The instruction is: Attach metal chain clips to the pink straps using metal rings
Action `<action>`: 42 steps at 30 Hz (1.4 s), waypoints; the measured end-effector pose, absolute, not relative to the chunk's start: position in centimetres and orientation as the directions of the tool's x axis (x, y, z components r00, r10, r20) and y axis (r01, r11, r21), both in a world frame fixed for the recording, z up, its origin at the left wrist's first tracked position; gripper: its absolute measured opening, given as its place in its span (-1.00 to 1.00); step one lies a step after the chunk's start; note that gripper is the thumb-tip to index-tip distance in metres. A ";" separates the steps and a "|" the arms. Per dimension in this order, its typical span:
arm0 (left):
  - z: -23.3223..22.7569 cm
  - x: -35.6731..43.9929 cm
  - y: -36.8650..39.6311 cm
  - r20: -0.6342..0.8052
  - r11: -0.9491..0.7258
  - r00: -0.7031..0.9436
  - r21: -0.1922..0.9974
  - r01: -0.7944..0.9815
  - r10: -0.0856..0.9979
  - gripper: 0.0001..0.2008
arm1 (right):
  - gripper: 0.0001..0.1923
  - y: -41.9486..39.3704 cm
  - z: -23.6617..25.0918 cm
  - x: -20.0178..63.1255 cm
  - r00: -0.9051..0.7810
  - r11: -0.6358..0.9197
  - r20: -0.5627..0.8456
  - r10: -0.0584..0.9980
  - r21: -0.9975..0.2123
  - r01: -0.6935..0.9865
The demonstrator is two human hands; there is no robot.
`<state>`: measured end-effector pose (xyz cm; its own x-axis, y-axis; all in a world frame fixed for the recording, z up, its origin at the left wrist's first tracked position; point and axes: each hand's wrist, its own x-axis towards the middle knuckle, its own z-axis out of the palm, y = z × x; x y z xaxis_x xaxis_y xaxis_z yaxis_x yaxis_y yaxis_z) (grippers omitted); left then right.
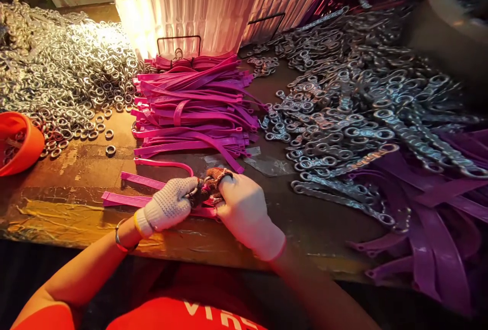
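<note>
Both my hands wear white knit gloves with dark fingertips. My left hand (170,205) and my right hand (244,210) meet at the table's near edge, fingertips pinched together on a pink plastic strap (125,199) lying flat on the worn wooden table (76,187). Another loose pink strap (168,164) curves just beyond my fingers. Whether a metal part is between my fingertips is hidden.
A stack of pink straps (194,106) lies at centre. A heap of metal rings (61,76) spreads at left beside an orange bowl (17,142). Metal chain-link pieces (354,111) cover the right, with purple straps (438,218) at the near right. A ribbed translucent bin (198,4) stands behind.
</note>
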<state>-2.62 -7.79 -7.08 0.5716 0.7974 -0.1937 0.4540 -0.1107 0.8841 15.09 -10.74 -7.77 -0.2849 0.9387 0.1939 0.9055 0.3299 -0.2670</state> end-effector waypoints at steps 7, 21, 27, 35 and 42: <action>-7.1 -2.5 -8.3 -0.175 -0.156 0.528 0.838 0.523 0.831 -0.72 | -0.67 -9.8 -4.7 15.7 -0.301 0.216 -0.329 0.895 -0.271 0.938; -5.4 -4.2 -7.2 -0.228 -0.352 0.617 0.653 0.671 0.753 -0.77 | -0.86 -11.0 -5.7 16.5 -0.471 0.444 -0.218 0.855 -0.164 0.881; -2.9 -9.1 -7.6 -0.062 -0.065 0.156 0.715 0.696 0.986 -0.71 | -0.90 -11.2 -5.3 19.7 -0.470 0.452 -0.171 0.866 -0.134 0.882; -2.8 -4.3 -11.9 -0.575 0.613 0.307 0.789 -0.035 0.758 -0.54 | -0.82 -8.8 -4.0 30.3 -0.189 0.213 -0.129 0.973 0.210 0.954; -3.4 -3.3 -12.4 -0.535 0.725 0.543 0.652 -0.220 0.647 -0.41 | -0.60 -6.6 -9.0 34.4 -0.039 0.036 -0.004 0.999 -0.276 0.960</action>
